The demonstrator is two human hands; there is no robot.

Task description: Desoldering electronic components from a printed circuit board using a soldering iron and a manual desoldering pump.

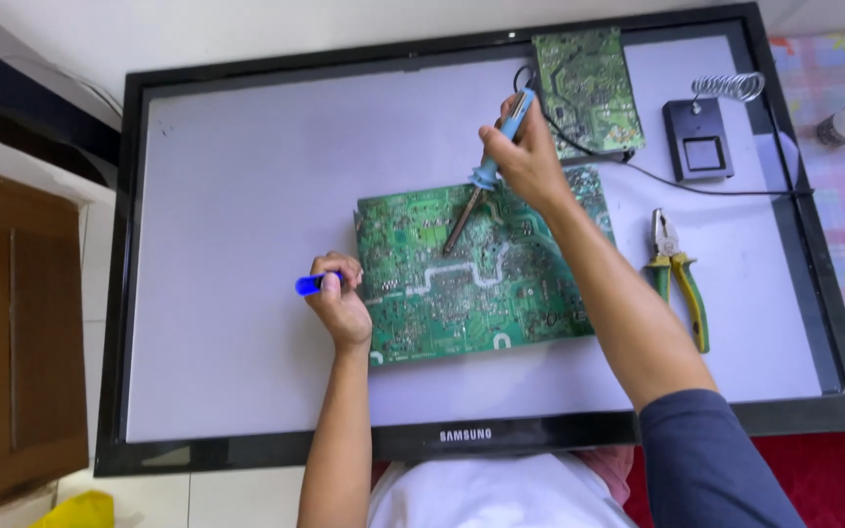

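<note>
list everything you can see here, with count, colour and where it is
flat monitor panel: 1, black frame, pale face, lying flat
large green circuit board: 1, green, panel centre
small green circuit board: 1, green, panel top
blue-handled soldering iron: 1, in right hand, tip on large board
black soldering stand with coil: 1, top right
yellow-green pliers: 1, right of large board
small blue tool: 1, in left hand
left hand: at large board's left edge
right hand: above large board

Two green circuit boards point(481, 274) point(587, 88), one soldering iron point(486, 181), one pliers point(677, 274), one iron stand point(701, 137)
</note>
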